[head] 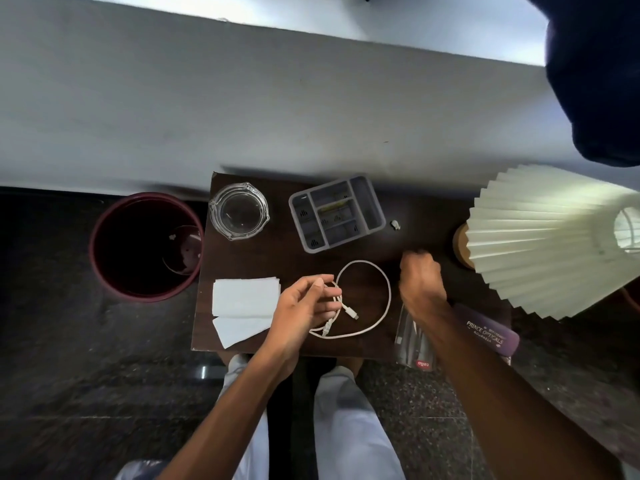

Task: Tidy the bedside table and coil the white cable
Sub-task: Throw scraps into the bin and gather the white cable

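Observation:
The white cable [387, 292] lies in a loose loop on the dark wooden bedside table [277, 258], its two plug ends near the front. My left hand [304, 306] pinches the cable's left side between thumb and fingers, just above the plugs. My right hand [420, 282] hovers to the right of the loop with its fingers curled, blurred; I cannot tell if it holds anything. A small grey object [396, 224] rests on the table beside the tray.
A glass ashtray [239, 211] and a grey compartment tray [337, 213] stand at the back. White tissues [244, 299] lie front left. A pen pack [412, 337] and purple spectacle case [488, 332] sit front right. A pleated lamp [540, 244] overhangs the right; a maroon bin [145, 247] stands left.

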Motion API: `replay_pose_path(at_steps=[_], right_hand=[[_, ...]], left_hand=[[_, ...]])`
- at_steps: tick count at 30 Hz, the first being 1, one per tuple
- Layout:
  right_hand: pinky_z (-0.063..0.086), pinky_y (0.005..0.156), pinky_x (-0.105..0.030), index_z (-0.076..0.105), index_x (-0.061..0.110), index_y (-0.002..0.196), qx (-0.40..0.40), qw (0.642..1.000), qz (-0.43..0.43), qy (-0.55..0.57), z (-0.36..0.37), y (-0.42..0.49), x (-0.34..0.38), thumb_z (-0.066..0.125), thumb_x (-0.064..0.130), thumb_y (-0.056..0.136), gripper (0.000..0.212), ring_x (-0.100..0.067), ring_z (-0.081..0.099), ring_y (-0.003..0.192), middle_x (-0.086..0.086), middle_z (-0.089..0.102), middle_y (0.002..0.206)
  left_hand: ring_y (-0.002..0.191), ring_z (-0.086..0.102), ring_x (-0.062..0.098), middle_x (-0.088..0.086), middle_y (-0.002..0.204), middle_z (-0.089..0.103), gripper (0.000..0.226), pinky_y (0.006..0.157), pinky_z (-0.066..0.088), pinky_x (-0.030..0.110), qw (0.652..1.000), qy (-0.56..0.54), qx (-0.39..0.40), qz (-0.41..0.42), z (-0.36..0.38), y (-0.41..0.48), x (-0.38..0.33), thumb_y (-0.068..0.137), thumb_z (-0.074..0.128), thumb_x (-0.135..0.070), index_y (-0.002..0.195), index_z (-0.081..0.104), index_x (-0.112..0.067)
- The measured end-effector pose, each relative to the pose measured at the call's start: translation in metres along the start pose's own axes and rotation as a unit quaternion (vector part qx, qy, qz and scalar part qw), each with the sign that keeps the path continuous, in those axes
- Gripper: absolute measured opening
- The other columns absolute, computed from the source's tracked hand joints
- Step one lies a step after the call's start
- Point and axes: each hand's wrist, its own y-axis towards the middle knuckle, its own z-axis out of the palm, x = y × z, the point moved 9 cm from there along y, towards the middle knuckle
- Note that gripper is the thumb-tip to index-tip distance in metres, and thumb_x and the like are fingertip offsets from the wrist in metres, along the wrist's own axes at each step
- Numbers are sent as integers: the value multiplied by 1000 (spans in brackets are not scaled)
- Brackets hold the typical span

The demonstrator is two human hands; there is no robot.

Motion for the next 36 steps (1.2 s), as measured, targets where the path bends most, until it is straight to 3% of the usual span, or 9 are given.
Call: replay_pose_path(at_steps=[5, 7, 9, 12, 16, 20, 24, 28, 36], right_hand=[[50, 72, -32, 71, 6, 96, -62, 993, 27, 100, -11, -12, -3, 58, 5, 92, 14, -31, 66, 92, -12, 68, 99], [48, 67, -13, 76, 10, 85, -68, 972, 18, 226, -17, -22, 5, 72, 10, 85, 4, -17, 70, 78, -2, 73, 84], [48, 65, -4, 77, 16, 80, -57, 938, 23, 340, -22, -37, 16, 79, 16, 80, 2, -4, 70, 69, 9, 74, 76], [56, 71, -13, 78, 19, 80, -33, 897, 35, 439, -18, -61, 37, 81, 18, 78, 4, -2, 72, 70, 9, 76, 75], [60, 73, -24, 76, 13, 84, 5, 841, 52, 538, -6, -82, 65, 80, 9, 79, 8, -13, 75, 77, -2, 78, 80], [60, 68, -21, 70, 3, 94, 34, 767, 115, 630, 6, -94, 85, 78, 0, 80, 17, -18, 75, 75, -14, 76, 84], [60, 71, -21, 67, 2, 95, 75, 704, 156, 689, 18, -101, 108, 75, -3, 82, 17, -17, 75, 75, -17, 75, 86], [61, 74, -20, 68, 3, 93, 95, 689, 155, 701, 20, -105, 129, 73, -4, 84, 13, -13, 74, 75, -12, 75, 84], [60, 83, -22, 67, 0, 111, 157, 684, 142, 698, 30, -114, 175, 58, -3, 95, 19, -20, 75, 96, -17, 76, 101]], left_hand=[[91, 73, 20, 12, 104, 77, 28, 78, 60, 24, 999, -32, -24, -2, -5, 1, -4, 107, 45, -25, 117, 68, -12], [92, 73, 20, 11, 103, 76, 27, 79, 60, 24, 999, -42, -32, 1, -6, 0, -5, 107, 46, -25, 116, 68, -12], [95, 73, 21, 13, 106, 76, 26, 79, 60, 23, 998, -45, -38, 4, -7, -2, -5, 107, 46, -22, 116, 68, -11], [100, 73, 22, 14, 111, 76, 23, 83, 60, 24, 998, -37, -41, 19, -9, -6, -6, 106, 48, -17, 116, 68, -10], [101, 75, 21, 10, 108, 78, 18, 86, 59, 27, 997, -24, -43, 55, -15, -14, -11, 102, 57, -16, 111, 73, -17], [95, 76, 11, 0, 99, 81, 15, 81, 57, 20, 991, 28, -60, 116, -29, -22, -25, 94, 69, -18, 105, 78, -22], [102, 75, 12, -4, 101, 81, 16, 95, 57, 31, 988, 46, -61, 132, -50, -24, -32, 89, 76, -21, 104, 80, -25], [105, 74, 11, -6, 103, 81, 21, 100, 56, 37, 984, 71, -70, 147, -69, -25, -40, 86, 79, -24, 106, 80, -24], [81, 76, 8, -7, 85, 80, 8, 81, 62, 30, 954, 144, -160, 207, -120, -30, -61, 89, 76, -19, 93, 81, -22]])
